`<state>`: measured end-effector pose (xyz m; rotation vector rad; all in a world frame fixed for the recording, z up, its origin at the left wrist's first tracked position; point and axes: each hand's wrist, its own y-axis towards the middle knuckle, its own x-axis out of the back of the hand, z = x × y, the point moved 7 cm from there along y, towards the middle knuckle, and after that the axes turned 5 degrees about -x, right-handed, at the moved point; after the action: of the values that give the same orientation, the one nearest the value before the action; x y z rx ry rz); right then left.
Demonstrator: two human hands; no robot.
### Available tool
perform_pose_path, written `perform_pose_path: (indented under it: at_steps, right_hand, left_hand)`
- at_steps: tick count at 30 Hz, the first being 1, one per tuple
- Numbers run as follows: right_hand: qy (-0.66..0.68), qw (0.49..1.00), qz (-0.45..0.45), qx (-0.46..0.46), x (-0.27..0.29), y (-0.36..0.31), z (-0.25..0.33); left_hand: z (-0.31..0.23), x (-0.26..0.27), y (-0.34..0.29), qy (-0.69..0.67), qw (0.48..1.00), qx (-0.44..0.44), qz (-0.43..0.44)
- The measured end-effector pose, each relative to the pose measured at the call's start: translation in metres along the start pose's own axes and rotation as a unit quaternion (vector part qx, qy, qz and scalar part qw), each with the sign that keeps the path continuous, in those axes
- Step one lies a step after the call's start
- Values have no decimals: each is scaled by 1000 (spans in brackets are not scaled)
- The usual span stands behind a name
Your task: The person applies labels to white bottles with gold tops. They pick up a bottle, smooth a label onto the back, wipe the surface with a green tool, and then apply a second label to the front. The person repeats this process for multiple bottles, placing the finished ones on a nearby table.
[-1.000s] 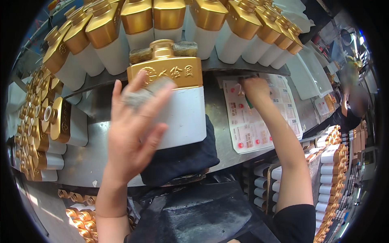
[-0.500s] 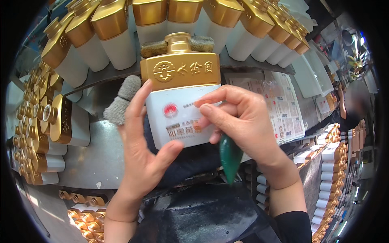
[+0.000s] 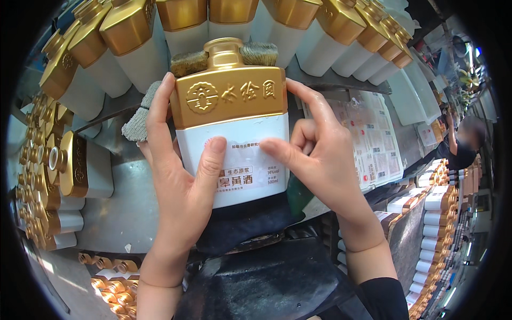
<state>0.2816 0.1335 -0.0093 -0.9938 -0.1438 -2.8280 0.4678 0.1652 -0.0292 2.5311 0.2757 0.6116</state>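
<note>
The bottle [image 3: 230, 122] – flat, gold shoulders and cap, white body – stands upright in both hands, held over the front edge of the steel worktop [image 3: 114, 208], base near a dark cloth [image 3: 242, 226]. Long axis runs vertical, neck up. Left hand [image 3: 178, 176] is wrapped round the bottle's left side, fingers behind, thumb across the front w/ its tip on the label [image 3: 242, 165]. Right hand [image 3: 317, 160] is closed on nothing, just pressing: index tip flat on the label's upper right, another finger up on the gold shoulder. So the label sits btwn both thumbs/fingertips, right hand nearer its free edge.

Vs. half a sec ago – the right hand has slid off the label's middle toward the right side, so more of the print shows (bottle also looms closer to the camera). A sec ago the right hand was away at the label sheets [image 3: 373, 144] by the right edge. Rows of like bottles [image 3: 133, 42] line the back edge; a grey glove [image 3: 140, 120] pokes out behind.
</note>
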Motion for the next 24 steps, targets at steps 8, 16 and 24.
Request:
perform_pose_path:
  at_steps: [8, 16, 24]
  right_hand:
    - [101, 994, 32, -27, -6, 3, -10]
    - [27, 999, 23, 6, -8, 4, -3]
    - [43, 996, 80, 0, -14, -2, -11]
  left_hand:
    - [0, 2, 0, -98, 995, 20, -22]
    - [-5, -3, 7, 17, 999, -10, -34]
    - [3, -2, -8, -216, 975, 43, 7]
